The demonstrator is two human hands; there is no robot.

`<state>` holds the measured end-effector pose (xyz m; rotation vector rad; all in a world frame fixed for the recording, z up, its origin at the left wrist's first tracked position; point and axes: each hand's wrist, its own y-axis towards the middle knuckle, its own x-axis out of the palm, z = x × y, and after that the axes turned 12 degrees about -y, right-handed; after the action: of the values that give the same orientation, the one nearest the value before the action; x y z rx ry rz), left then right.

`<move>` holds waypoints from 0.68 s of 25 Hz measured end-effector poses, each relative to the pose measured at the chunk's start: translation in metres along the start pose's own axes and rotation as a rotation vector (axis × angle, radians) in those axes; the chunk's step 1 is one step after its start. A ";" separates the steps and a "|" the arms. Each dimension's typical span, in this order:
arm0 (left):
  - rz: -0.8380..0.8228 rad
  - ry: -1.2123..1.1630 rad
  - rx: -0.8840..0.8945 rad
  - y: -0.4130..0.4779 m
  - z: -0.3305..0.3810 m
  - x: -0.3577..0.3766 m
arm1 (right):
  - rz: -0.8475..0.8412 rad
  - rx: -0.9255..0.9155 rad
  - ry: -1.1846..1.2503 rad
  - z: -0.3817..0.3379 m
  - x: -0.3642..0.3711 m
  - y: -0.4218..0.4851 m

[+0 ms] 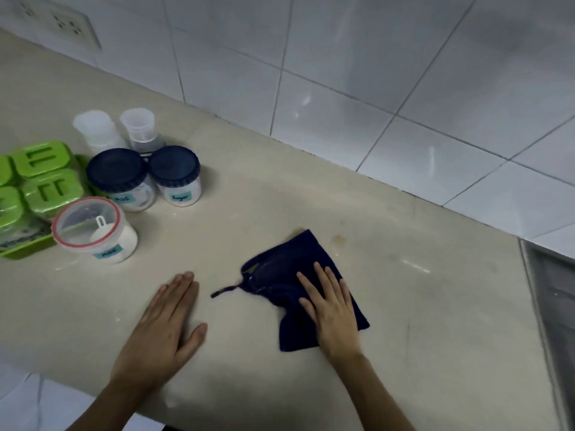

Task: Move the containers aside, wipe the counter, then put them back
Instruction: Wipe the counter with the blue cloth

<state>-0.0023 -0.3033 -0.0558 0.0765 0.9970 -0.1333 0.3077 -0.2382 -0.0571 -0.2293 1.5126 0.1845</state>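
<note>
A dark blue cloth [280,269] lies on the beige counter [404,306]; my right hand [333,309] presses flat on it with straight fingers. My left hand [168,318] rests flat on the bare counter to the cloth's left. The containers stand grouped at the left: a red-rimmed clear tub [93,228] with white powder and a scoop, two jars with dark blue lids [119,178] [175,174], two translucent bottles [93,129] [140,129] behind them, and green-lidded boxes [40,181] in a green tray.
A white tiled wall [373,73] runs along the counter's far side, with a socket [68,26] at the upper left. A brownish stain [337,239] marks the counter beyond the cloth. A metal sink edge [553,290] lies at the right. The counter's front edge is near my forearms.
</note>
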 end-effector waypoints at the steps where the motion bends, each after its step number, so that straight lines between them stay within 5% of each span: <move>1: 0.009 -0.017 0.000 0.000 -0.002 0.000 | 0.022 0.043 0.047 0.012 0.001 0.012; 6: 0.023 -0.029 0.003 0.000 -0.005 0.000 | 0.169 0.391 0.383 0.017 -0.002 0.062; 8: 0.015 -0.018 0.004 0.001 -0.005 0.000 | 0.183 0.399 0.436 0.004 -0.005 0.053; 17: 0.030 0.022 0.019 0.001 0.000 0.001 | 0.036 -0.277 -0.016 0.034 -0.005 -0.001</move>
<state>-0.0017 -0.3022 -0.0567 0.1099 1.0158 -0.1146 0.3406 -0.2297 -0.0501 -0.4208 1.4732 0.4247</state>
